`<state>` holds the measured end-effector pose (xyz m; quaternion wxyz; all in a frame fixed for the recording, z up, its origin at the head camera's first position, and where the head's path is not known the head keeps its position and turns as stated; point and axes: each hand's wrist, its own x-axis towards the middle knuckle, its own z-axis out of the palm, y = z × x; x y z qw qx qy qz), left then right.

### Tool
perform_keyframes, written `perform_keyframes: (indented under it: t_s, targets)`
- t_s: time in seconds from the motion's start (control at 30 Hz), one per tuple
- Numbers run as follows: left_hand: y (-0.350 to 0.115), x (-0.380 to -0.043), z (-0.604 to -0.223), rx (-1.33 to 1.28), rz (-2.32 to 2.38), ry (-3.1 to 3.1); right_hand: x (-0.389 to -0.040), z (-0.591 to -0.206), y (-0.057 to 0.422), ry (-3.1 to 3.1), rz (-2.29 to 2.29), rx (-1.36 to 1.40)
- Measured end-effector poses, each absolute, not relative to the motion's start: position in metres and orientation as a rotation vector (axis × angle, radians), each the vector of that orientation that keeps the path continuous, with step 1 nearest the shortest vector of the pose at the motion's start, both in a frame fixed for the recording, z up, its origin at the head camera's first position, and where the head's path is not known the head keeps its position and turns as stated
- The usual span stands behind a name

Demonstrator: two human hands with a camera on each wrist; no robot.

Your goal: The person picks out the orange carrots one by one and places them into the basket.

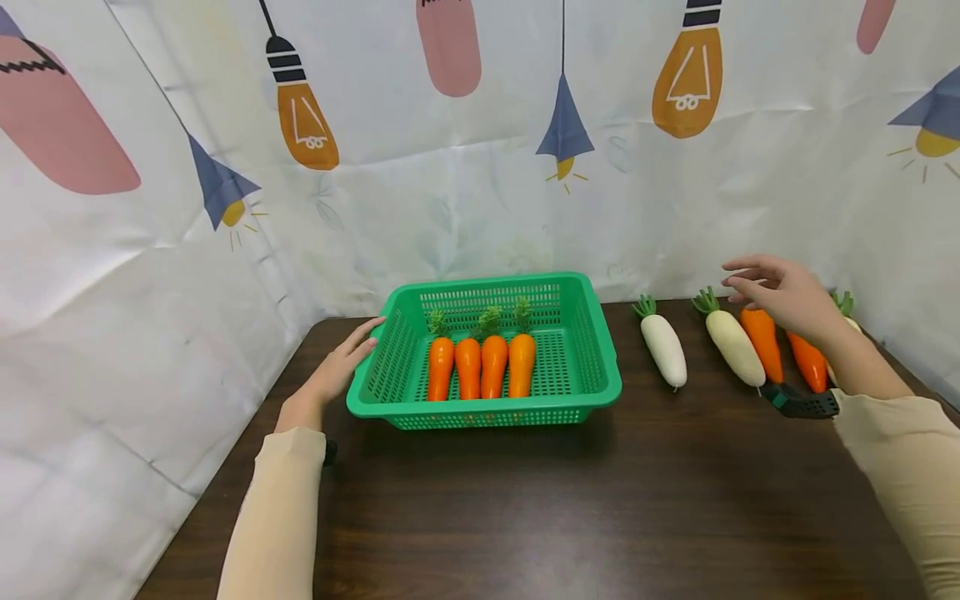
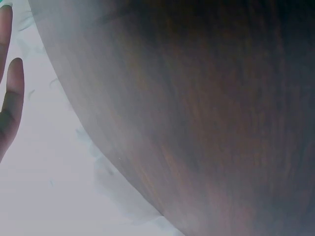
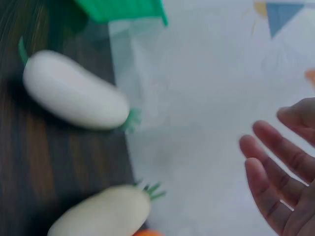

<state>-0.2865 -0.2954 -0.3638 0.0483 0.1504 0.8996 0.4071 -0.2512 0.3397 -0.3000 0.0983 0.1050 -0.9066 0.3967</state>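
Left hand (image 1: 335, 368), fingers loose, at the left rim of a central green basket (image 1: 483, 409) of carrots (image 1: 494, 367); a nudge could skew it. Far right, the empty right hand (image 1: 789, 297) hovers near a cream radish (image 1: 735, 346); brushing this could roll it.

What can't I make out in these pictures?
Head view: upper end of one loose carrot, behind the right hand.
Head view: middle of the rightmost radish, behind the right forearm.
Left wrist view: most of the left hand, beyond the left edge.
Right wrist view: most of the green basket, beyond the top edge.
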Motion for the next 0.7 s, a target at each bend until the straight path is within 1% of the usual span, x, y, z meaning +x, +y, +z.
perform_keyframes:
  t_s: [0.27, 0.7]
  targets:
    - [-0.296, -0.286, -0.365, 0.452, 1.242, 2.742, -0.257, -0.328, 0.369, -2.601, 1.208, 0.199]
    - [-0.296, -0.286, -0.365, 0.460, 1.237, 2.749, -0.266, -0.353, 0.387, -2.718, 0.959, 0.077]
